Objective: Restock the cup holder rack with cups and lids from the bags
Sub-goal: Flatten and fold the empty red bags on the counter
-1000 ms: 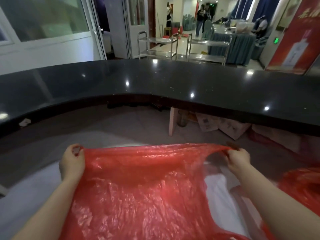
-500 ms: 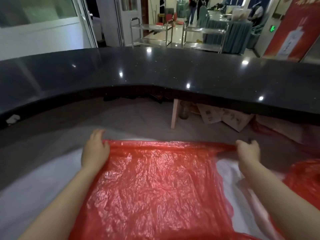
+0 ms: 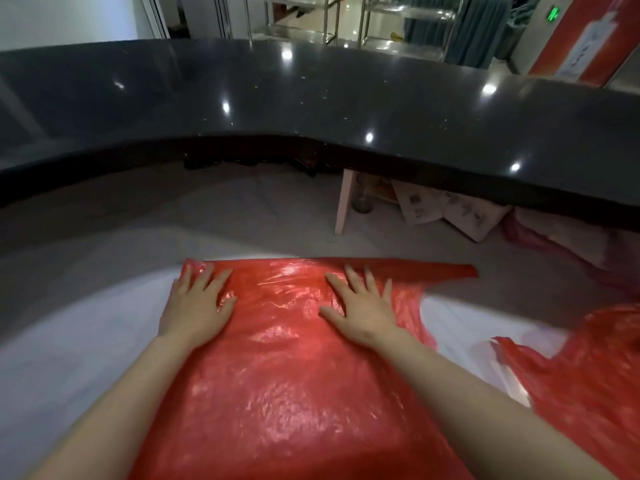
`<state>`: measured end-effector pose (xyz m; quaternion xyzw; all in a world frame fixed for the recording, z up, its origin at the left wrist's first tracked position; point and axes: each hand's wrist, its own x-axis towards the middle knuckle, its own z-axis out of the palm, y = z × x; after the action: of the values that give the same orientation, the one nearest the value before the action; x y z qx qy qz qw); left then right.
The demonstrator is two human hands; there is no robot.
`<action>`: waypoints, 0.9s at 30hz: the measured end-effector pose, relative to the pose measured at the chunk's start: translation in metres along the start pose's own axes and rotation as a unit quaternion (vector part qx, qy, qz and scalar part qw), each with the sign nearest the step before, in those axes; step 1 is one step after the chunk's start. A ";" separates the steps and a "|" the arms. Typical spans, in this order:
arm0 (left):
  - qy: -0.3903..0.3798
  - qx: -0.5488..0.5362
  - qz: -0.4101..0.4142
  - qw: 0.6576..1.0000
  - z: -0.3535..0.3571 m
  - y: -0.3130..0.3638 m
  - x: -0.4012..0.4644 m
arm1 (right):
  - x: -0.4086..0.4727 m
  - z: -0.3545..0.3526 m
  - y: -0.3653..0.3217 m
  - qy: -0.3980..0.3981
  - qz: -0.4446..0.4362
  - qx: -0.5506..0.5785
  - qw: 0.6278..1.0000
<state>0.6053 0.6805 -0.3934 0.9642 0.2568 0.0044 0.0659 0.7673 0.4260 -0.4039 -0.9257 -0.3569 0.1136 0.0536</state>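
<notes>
A red plastic bag [image 3: 284,386] lies spread flat on a white work surface [image 3: 86,341] in front of me. My left hand [image 3: 197,306] presses flat on the bag near its far left corner, fingers straight and spread. My right hand [image 3: 360,306] presses flat on the bag further right, fingers also spread. A handle strip of the bag [image 3: 446,270] sticks out to the right along the far edge. No cups, lids or rack are in view.
A second red bag [image 3: 585,375] lies crumpled at the right on the white surface. A curved black counter [image 3: 311,98] runs across beyond it. Cardboard boxes [image 3: 450,213] sit on the floor under the counter. Metal trolleys [image 3: 311,26] stand behind.
Both hands held the bag's far edge stretched in the air; they lowered it onto the surface, let go of the edge and now press flat on it. The right hand moved leftward.
</notes>
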 end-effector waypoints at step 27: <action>0.016 -0.049 -0.104 0.993 0.017 0.034 -0.100 | -0.056 0.007 0.009 -0.027 -0.019 -0.022 0.999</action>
<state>0.5361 0.5997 -0.4030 0.9276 0.3564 0.0259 0.1090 0.7315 0.3822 -0.4024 -0.9161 -0.3785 0.1300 0.0255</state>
